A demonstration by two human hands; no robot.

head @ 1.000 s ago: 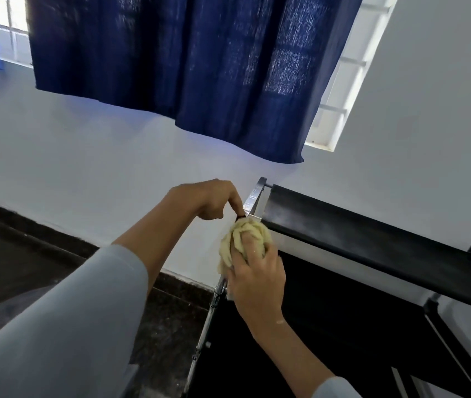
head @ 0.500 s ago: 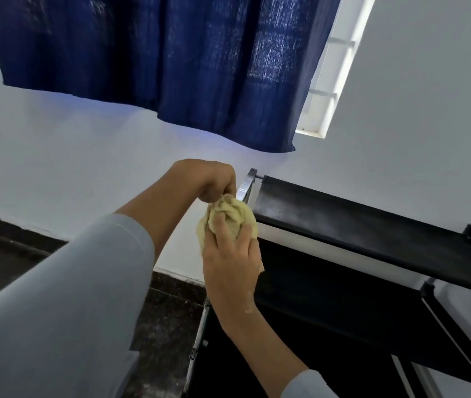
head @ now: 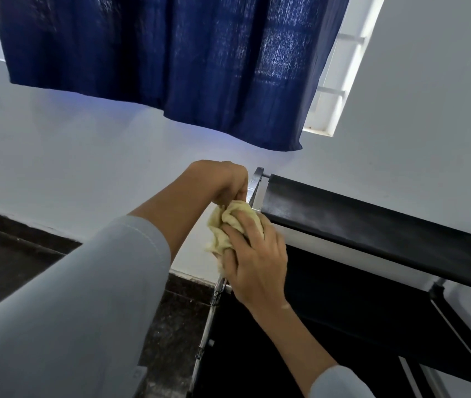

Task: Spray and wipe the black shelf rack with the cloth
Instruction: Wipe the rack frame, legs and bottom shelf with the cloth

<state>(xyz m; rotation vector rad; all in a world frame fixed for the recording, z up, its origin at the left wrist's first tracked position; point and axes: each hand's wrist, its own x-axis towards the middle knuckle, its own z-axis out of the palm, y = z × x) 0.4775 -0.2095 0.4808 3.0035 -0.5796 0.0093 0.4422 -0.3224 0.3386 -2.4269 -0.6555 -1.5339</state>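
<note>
The yellow cloth [head: 235, 228], bunched in the right hand [head: 254, 259], has come up from a second ago: it was below the left fingers on the silver corner post [head: 254, 186], now it sits at the top left corner of the black shelf rack [head: 372, 222], touching the left hand [head: 225, 179]. Right-hand fingers are curled round the wad, pressing it on the post and the near edge of the top shelf. Left hand is curled too; its fingertips seem to pinch the cloth's upper fold by the post (could be steadying the post itself, partly hidden). So both hands have come together at one spot, where earlier they were a little apart.

Judgement: the corner post is being wiped upward, or the cloth is being regathered before a pass along the top shelf. The shelf top shows a faint dusty haze, so most wiping looks still to do. No spray bottle in view.

Containers: none. The rack's shelves show nothing on them; the lower shelf [head: 357, 326] is dark and partly hidden by the right forearm. A blue curtain [head: 171, 58] hangs above.
</note>
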